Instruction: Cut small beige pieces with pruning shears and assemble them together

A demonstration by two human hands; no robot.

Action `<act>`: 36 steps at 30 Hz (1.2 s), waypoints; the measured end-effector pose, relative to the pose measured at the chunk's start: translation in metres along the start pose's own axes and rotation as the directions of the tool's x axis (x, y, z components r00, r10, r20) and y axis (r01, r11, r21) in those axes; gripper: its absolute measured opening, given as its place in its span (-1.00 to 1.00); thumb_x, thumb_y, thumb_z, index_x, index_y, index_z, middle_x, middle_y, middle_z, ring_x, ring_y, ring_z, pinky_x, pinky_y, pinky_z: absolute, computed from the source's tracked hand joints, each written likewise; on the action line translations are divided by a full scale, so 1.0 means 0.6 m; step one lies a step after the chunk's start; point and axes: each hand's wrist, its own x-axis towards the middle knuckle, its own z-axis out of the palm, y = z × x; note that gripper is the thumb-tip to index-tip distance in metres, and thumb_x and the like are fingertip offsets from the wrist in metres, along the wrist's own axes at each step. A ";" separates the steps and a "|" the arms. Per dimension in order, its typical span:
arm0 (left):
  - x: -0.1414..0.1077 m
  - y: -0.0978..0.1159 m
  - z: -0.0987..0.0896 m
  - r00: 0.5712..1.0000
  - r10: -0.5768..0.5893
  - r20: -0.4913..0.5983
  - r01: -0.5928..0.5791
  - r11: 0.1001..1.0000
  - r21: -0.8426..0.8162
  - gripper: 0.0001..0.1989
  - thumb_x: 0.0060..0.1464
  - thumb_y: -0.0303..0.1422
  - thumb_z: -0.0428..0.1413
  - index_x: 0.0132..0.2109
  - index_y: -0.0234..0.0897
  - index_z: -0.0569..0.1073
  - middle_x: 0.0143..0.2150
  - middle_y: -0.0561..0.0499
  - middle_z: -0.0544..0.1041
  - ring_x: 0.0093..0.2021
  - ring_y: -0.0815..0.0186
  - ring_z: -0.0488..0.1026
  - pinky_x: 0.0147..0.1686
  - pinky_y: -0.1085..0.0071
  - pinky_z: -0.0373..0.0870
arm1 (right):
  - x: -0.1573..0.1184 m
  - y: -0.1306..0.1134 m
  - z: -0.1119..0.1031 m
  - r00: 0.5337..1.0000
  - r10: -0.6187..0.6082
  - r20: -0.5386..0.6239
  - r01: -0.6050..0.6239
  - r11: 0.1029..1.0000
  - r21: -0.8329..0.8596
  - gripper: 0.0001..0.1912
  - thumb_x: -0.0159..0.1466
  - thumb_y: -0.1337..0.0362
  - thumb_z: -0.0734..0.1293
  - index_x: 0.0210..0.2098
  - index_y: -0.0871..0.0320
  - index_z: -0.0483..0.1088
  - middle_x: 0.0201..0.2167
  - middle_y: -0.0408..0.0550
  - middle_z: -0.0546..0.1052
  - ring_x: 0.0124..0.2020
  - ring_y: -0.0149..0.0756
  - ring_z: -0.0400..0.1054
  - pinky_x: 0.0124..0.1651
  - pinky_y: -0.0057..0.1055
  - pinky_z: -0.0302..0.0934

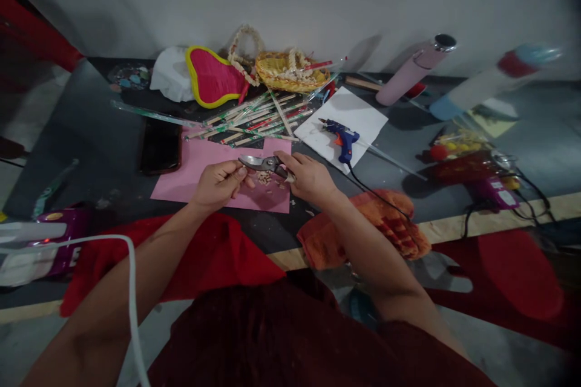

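Note:
My right hand [309, 176] is wrapped round the handles of pruning shears [267, 164], whose blades point left. At the blade tips, my left hand [221, 184] is closed in a pinch on something too small to make out. Both hands are above a pink sheet [181, 184] on the dark table. Small cut pieces [264, 178] lie on the sheet beneath the shears. Behind the hands, several wooden chopsticks [247, 118], some in printed wrappers, are spread in a loose pile.
A blue glue gun [344, 138] rests on a white tile [372, 113], its cable crossing an orange towel [385, 217]. A phone [160, 145] lies left. Behind are a yellow basket [272, 75], a pink-and-yellow shape [213, 77] and a pink bottle [408, 75]. Red cloth [218, 254] covers the front edge.

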 end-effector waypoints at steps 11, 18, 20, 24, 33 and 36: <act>0.000 -0.002 0.004 0.978 0.112 -0.177 -0.077 0.978 0.192 -0.80 0.07 -0.30 0.08 -0.22 -0.32 0.51 -0.53 0.05 0.50 -0.64 0.49 0.31 -0.61 0.58 0.24 | -0.001 -0.009 0.000 0.998 0.064 0.015 -0.063 0.998 -0.005 -0.46 0.27 0.22 0.21 0.23 0.07 0.10 -0.09 0.04 0.46 -0.09 -0.16 0.34 -0.10 -0.34 0.20; -0.002 0.005 -0.002 0.992 0.099 -0.084 -0.085 0.983 0.162 -0.79 0.09 -0.29 0.07 -0.37 -0.34 0.51 -0.51 0.03 0.52 -0.66 0.52 0.28 -0.64 0.59 0.20 | 0.001 0.005 0.004 1.000 -0.020 0.005 0.020 1.000 0.011 -0.35 0.24 0.22 0.23 0.29 0.13 0.01 0.02 0.12 0.38 0.02 -0.08 0.25 0.04 -0.20 0.18; -0.002 0.004 -0.003 0.997 0.054 -0.058 -0.050 0.996 0.071 -0.77 0.06 -0.25 0.11 -0.35 -0.35 0.51 -0.48 0.00 0.55 -0.69 0.54 0.24 -0.69 0.59 0.17 | 0.002 0.010 0.007 0.999 -0.045 0.006 0.045 0.999 0.029 -0.34 0.24 0.21 0.24 0.29 0.15 0.01 0.03 0.14 0.37 0.03 -0.06 0.25 0.04 -0.16 0.19; -0.002 0.004 -0.005 0.998 -0.040 0.038 0.045 0.990 -0.137 -0.70 -0.01 -0.17 0.19 -0.34 -0.38 0.50 -0.53 -0.01 0.54 -0.74 0.57 0.17 -0.75 0.61 0.08 | 0.004 0.015 0.012 0.994 -0.109 -0.023 0.111 0.991 0.072 -0.34 0.22 0.31 0.24 0.29 0.18 0.01 0.00 0.16 0.38 0.01 -0.08 0.26 0.07 -0.15 0.17; -0.005 0.010 -0.012 0.982 -0.118 0.145 0.160 0.930 -0.330 -0.70 -0.06 -0.19 0.25 -0.40 -0.39 0.48 -0.62 0.02 0.48 -0.78 0.61 0.09 -0.78 0.64 -0.05 | -0.002 0.010 0.002 0.994 -0.098 -0.045 0.101 0.993 0.061 -0.47 0.29 0.27 0.18 0.25 0.09 0.11 -0.12 0.05 0.44 -0.14 -0.20 0.34 -0.06 -0.35 0.20; -0.004 0.006 -0.011 0.990 -0.088 0.106 0.118 0.941 -0.316 -0.71 -0.04 -0.20 0.23 -0.40 -0.39 0.47 -0.60 0.02 0.48 -0.78 0.62 0.08 -0.78 0.63 -0.04 | -0.004 0.004 -0.002 0.997 -0.065 -0.030 0.067 0.997 0.040 -0.46 0.28 0.22 0.21 0.24 0.09 0.12 -0.14 0.04 0.46 -0.15 -0.19 0.35 -0.10 -0.37 0.20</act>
